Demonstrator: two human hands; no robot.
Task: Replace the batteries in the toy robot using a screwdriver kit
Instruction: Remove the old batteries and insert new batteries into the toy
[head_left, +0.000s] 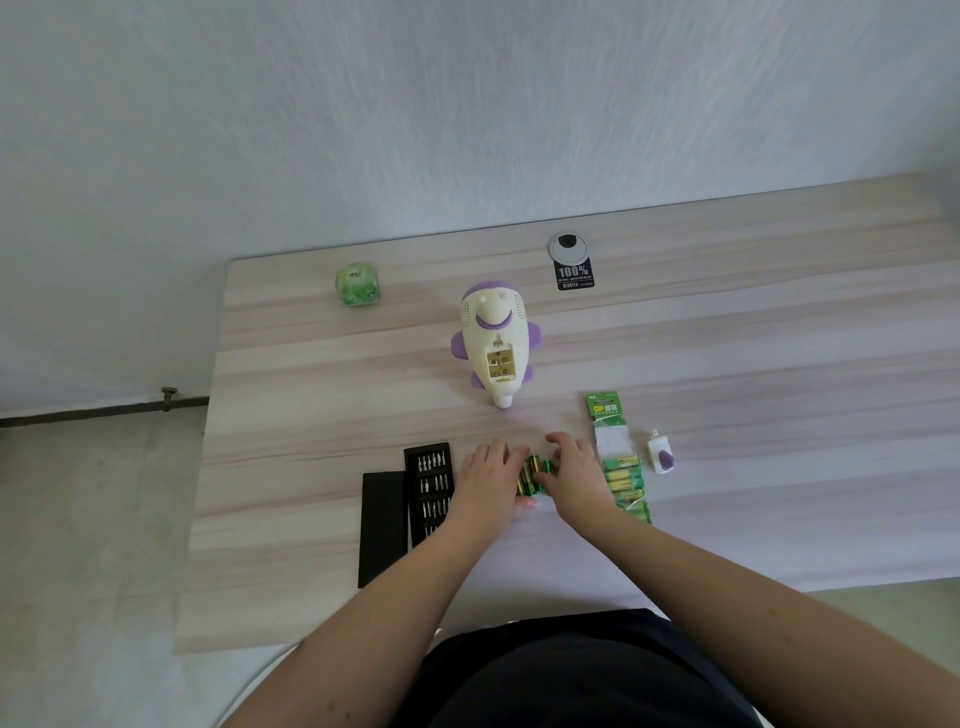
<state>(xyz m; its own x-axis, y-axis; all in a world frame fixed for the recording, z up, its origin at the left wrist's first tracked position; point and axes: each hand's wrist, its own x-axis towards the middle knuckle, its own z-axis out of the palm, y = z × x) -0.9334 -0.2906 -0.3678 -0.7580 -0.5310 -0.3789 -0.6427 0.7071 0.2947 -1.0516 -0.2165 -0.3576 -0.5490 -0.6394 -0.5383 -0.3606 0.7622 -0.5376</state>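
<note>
The white and purple toy robot (493, 343) lies on its front in the middle of the table, its battery compartment (500, 368) uncovered and facing up. Nearer to me, a small pack of green and yellow batteries (534, 474) rests on the table between my hands. My left hand (488, 475) and my right hand (574, 470) both have their fingers on this pack. The open black screwdriver kit (428, 491) with its rows of bits lies just left of my left hand. A long strip of packaged batteries (621, 467) lies right of my right hand.
The kit's black lid (382, 525) lies left of the kit. A small white and purple compartment cover (662, 456) sits right of the battery strip. A green cube (356, 285) stands at the back left, a cable grommet (570, 247) and black label (575, 275) at the back.
</note>
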